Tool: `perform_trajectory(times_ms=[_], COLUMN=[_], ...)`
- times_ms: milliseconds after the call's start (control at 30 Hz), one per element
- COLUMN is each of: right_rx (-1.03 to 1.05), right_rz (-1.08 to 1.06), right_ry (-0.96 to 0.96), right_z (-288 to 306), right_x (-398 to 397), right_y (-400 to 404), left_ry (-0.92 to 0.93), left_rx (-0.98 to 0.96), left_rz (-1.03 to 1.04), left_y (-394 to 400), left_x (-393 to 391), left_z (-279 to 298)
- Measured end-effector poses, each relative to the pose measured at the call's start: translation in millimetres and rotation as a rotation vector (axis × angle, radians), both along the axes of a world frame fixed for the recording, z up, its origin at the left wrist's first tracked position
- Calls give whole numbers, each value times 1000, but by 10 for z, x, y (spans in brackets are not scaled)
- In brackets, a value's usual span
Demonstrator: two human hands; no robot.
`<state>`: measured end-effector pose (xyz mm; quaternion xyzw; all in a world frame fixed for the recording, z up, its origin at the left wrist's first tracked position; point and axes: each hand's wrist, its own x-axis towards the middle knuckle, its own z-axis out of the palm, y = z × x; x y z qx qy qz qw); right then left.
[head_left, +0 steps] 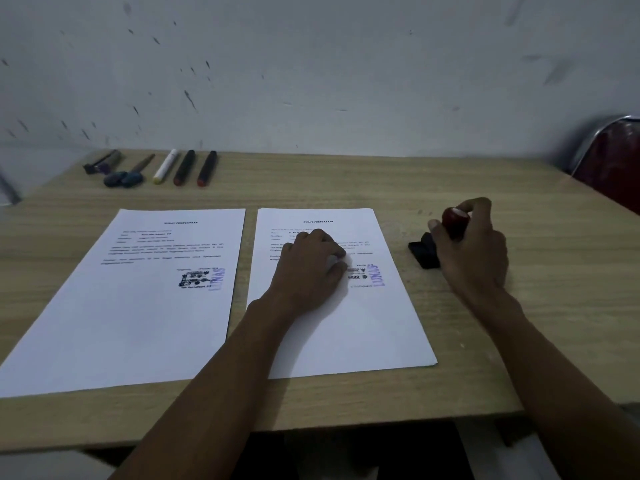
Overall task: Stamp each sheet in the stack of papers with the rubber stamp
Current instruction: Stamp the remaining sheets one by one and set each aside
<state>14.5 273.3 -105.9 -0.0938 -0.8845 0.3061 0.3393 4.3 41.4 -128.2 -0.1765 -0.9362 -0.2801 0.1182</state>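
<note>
Two printed sheets lie side by side on the wooden table (450, 341). The left sheet (131, 306) carries a purple stamp mark near its lower right text. The right sheet (346, 334) also shows a purple mark beside its printed seal. My left hand (311, 268) rests curled on the right sheet, just left of that mark, holding nothing I can see. My right hand (474, 247) grips the rubber stamp (453, 221) by its dark red handle, to the right of the paper. The stamp's black base (424, 252) sits on the table or on a pad; I cannot tell which.
Several markers and pens (187, 168) lie in a row at the back left of the table, near the grey wall. A dark red chair (613, 161) with a metal frame stands at the far right. The table's front edge (311, 427) is close to me.
</note>
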Motion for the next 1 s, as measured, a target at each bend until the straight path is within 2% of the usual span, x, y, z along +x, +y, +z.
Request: perform_trajectory(times_ms=[200,800,1000], right_rx=[71,-52,-51], right_rz=[40,115,33], right_ry=[5,-12,19], right_z=[-62,-140,-124], right_x=[3,34,283], right_y=[-50,-90,-155], left_ry=[8,-16,-15], left_rx=[-2,-27,-16], left_rz=[8,-2,7], left_y=[7,0,16], left_x=[0,18,52], left_z=[-2,21,27])
